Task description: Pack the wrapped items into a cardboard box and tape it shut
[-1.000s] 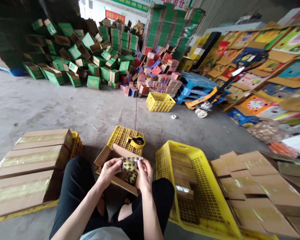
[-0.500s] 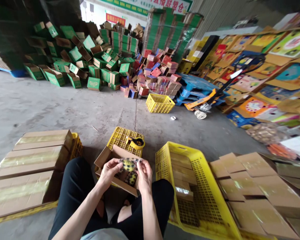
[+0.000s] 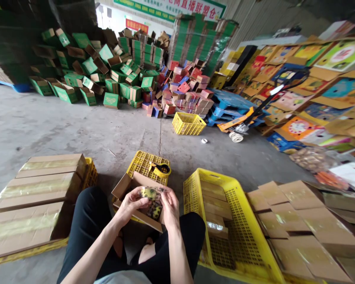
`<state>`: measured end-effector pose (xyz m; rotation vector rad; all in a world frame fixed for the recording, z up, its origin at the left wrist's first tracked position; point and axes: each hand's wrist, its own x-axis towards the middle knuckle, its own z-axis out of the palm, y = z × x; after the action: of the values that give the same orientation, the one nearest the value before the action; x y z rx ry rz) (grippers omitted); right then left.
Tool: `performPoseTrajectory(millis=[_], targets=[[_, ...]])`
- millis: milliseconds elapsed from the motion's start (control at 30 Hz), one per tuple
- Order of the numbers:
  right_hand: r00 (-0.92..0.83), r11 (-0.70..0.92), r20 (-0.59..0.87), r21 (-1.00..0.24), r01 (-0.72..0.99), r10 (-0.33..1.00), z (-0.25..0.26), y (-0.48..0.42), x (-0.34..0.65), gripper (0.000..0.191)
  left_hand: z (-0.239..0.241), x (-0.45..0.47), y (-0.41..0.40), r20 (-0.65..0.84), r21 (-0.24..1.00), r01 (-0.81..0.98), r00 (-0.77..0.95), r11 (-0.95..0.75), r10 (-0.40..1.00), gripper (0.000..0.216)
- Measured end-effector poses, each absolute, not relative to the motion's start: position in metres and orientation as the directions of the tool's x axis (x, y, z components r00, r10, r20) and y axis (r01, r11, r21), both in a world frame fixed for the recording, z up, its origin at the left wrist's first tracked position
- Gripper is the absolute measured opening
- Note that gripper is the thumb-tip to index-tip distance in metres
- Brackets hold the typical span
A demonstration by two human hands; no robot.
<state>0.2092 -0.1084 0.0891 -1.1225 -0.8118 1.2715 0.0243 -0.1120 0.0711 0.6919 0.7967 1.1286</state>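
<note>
Between my two hands is a wrapped yellow-green fruit [image 3: 150, 193] in dark-spotted clear film, held over an open cardboard box [image 3: 123, 185]. My left hand [image 3: 133, 203] grips its left end, thumb on the near side. The fingers of my right hand [image 3: 169, 201] pinch the film at the other end. Inside the box, below, lies another wrapped fruit [image 3: 154, 211] with dark patches. The box rests on an upturned yellow crate [image 3: 139, 159], and a yellow tape dispenser [image 3: 160, 169] lies on the crate's far part.
Taped cardboard boxes [image 3: 41, 191] stand at my left on a yellow crate. Close by on the right, a yellow crate [image 3: 242, 221] holds several small boxes; flat cartons [image 3: 301, 213] lie beyond it. Farther off are a pallet jack [image 3: 242, 120], blue pallets [image 3: 227, 100] and heaped green boxes [image 3: 112, 99].
My left hand has shifted slightly along the wrapped fruit, its thumb now reaching across the near side. The fruit has turned a little, and my right hand still pinches the film.
</note>
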Motion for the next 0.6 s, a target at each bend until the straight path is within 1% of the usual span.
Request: performPoseTrajectory(millis=[100,200,267,300,367,467,533,600], targets=[[0.123,-0.148,-0.210,-0.910,-0.387,0.970,0.091,-0.109,0.208,0.058,0.077,0.023,-0.111,-0.127,0.843,-0.498,0.186,0.205,0.974,0.058],[0.023,-0.265,-0.320,-0.823,-0.503,0.947,0.090,-0.109,0.203,0.079,0.080,0.021,-0.109,-0.049,0.870,-0.478,0.162,0.122,0.986,0.053],[-0.029,-0.288,-0.326,-0.785,-0.548,0.945,0.090,-0.110,0.200,0.090,0.081,0.019,-0.108,-0.020,0.884,-0.458,0.172,0.097,0.985,0.051],[-0.038,-0.281,-0.315,-0.781,-0.557,0.948,0.091,-0.110,0.199,0.091,0.081,0.018,-0.108,-0.014,0.889,-0.448,0.188,0.098,0.982,0.050],[-0.035,-0.262,-0.291,-0.795,-0.547,0.956,0.092,-0.111,0.198,0.085,0.080,0.015,-0.109,-0.014,0.895,-0.433,0.224,0.113,0.974,0.051],[0.025,-0.232,-0.283,-0.829,-0.510,0.959,0.090,-0.111,0.198,0.066,0.079,0.012,-0.111,-0.057,0.877,-0.447,0.267,0.176,0.962,0.055],[0.090,-0.211,-0.292,-0.843,-0.495,0.952,0.087,-0.111,0.199,0.057,0.079,0.012,-0.112,-0.115,0.833,-0.497,0.277,0.244,0.954,0.056],[0.137,-0.194,-0.290,-0.857,-0.477,0.947,0.084,-0.112,0.199,0.053,0.080,0.012,-0.112,-0.173,0.778,-0.551,0.271,0.300,0.947,0.057]])
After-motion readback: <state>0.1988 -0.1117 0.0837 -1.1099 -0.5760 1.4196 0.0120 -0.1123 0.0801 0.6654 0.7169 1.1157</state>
